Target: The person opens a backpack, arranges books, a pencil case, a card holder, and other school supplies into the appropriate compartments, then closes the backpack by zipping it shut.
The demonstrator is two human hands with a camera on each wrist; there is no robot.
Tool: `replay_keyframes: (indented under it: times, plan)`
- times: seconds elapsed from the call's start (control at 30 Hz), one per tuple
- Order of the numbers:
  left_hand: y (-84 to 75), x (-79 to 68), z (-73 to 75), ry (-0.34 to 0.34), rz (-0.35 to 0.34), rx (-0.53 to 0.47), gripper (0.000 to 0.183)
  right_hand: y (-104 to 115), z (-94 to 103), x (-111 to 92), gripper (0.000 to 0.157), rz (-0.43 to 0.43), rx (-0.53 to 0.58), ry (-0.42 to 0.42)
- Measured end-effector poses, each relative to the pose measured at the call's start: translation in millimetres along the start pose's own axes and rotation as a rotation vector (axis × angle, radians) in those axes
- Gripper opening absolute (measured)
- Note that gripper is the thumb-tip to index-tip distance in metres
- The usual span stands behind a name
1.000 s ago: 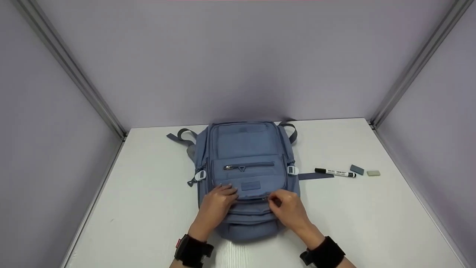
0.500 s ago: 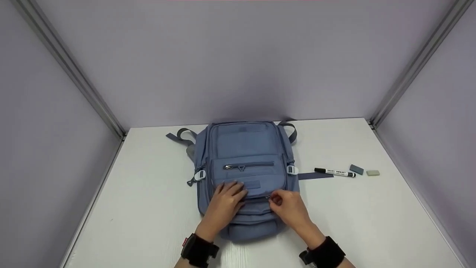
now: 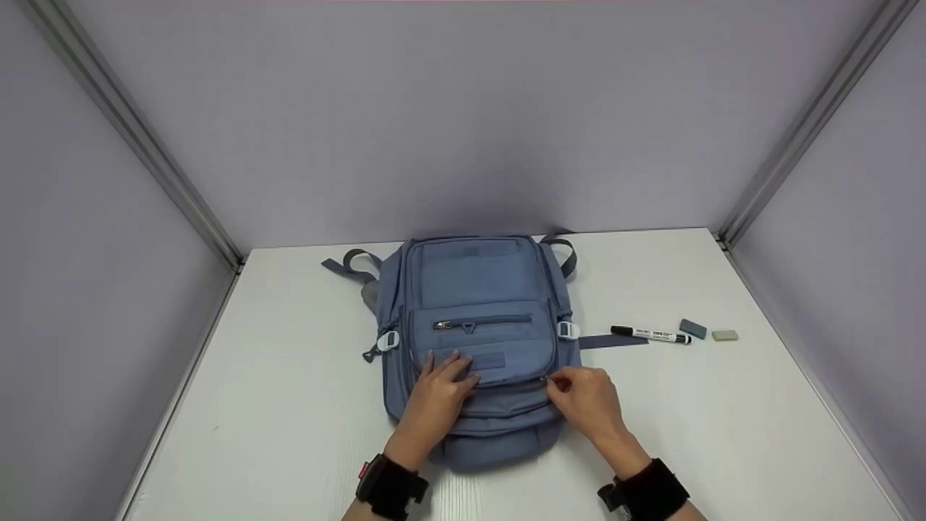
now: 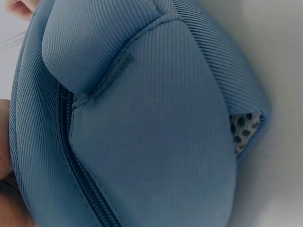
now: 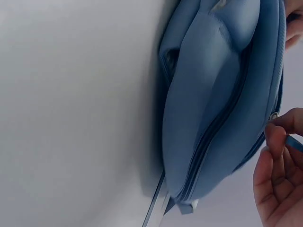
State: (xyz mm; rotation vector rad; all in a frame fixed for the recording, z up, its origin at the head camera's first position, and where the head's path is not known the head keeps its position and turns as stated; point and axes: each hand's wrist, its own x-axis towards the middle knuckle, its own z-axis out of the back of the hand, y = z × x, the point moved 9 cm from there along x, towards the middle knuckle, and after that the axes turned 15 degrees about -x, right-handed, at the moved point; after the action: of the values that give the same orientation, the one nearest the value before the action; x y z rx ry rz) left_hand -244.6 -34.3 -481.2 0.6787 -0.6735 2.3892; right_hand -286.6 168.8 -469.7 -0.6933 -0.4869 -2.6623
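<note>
A blue backpack (image 3: 477,278) lies front side up on the white table, its bottom toward me. My left hand (image 3: 436,396) rests on the lower left of its front panel, fingers spread beside the label patch (image 3: 489,360). My right hand (image 3: 587,401) pinches a zipper pull (image 3: 545,378) at the right end of the front pocket's zipper. In the right wrist view the metal slider (image 5: 273,116) shows at the thumb and forefinger, and a blue tab (image 5: 294,143) sticks out between the fingers. The left wrist view is filled by the bag's bottom (image 4: 156,123), with fingers at its left edge.
Right of the bag lie a black-and-white marker (image 3: 651,335), a dark blue-grey block (image 3: 693,329) and a pale green block (image 3: 725,336). A strap (image 3: 615,341) reaches out toward the marker. Grey panels (image 3: 463,130) stand behind and at both sides.
My right hand has moved right along the pocket's edge with the zipper pull. My left hand has slid a little right and up the front panel, its fingers now more spread.
</note>
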Motion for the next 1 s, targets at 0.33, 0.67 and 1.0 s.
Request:
replay_keyframes:
  times: [0.33,0.67,1.0]
  plan:
    - [-0.4,-0.6,0.2,-0.024,-0.023,0.003,0.018,-22,-1.7,14,0.004,-0.036,-0.066,0.001]
    - [0.9,-1.3,0.1,-0.001,0.002,-0.021,0.015,-36,-10.7,31,0.002,-0.097,-0.113,0.082]
    - [0.7,-1.6,0.0,-0.002,-0.007,-0.021,0.014,-44,-22.0,60,0.007,-0.113,-0.155,0.228]
